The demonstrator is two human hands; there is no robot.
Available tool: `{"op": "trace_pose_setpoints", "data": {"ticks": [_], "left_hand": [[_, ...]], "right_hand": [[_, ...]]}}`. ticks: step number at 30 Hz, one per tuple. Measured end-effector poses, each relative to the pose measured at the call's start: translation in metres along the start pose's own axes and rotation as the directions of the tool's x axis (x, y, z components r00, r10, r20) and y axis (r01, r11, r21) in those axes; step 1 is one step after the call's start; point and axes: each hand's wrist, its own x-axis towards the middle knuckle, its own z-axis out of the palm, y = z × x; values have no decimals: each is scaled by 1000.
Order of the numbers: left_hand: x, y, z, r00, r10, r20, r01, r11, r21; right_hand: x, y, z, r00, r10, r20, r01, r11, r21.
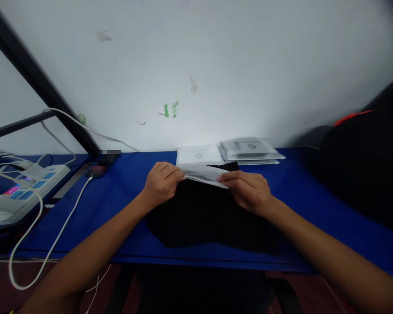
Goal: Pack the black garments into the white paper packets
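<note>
My left hand [163, 183] and my right hand [249, 190] each pinch one end of a white, partly see-through plastic bag [203, 174], stretched between them at a slight tilt. Below it, a piece of black cloth [209, 220] lies spread over the blue table. Its upper edge shows just behind the bag, but folds and seams are too dark to make out. Beyond my hands, close to the wall, lies a flat white plastic packet [198, 153] with a small round printed mark.
Several similar packets are piled in a stack [250, 149] at the table's back edge. On the left are a white power strip [29, 192], loose white cables and a black frame [36, 83]. A large dark object [363, 161] with an orange edge stands right. The blue table [111, 222] meets the wall.
</note>
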Motion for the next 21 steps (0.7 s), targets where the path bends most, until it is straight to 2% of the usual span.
{"op": "trace_pose_setpoints", "data": {"ticks": [6, 16, 18, 21], "left_hand": [[-7, -27, -4, 993, -118, -10, 118, 992, 44], [-7, -33, -9, 984, -175, -46, 173, 984, -29], [-8, -31, -7, 976, -206, -65, 200, 977, -78], [-10, -21, -3, 931, -359, -61, 329, 901, -284]], "right_hand": [[-2, 13, -12, 988, 113, -109, -118, 992, -35], [-6, 22, -13, 983, 121, -137, -125, 992, -17], [-7, 24, -12, 980, 130, -150, -134, 991, -20], [-9, 27, -11, 975, 129, -179, -133, 991, -11]]}}
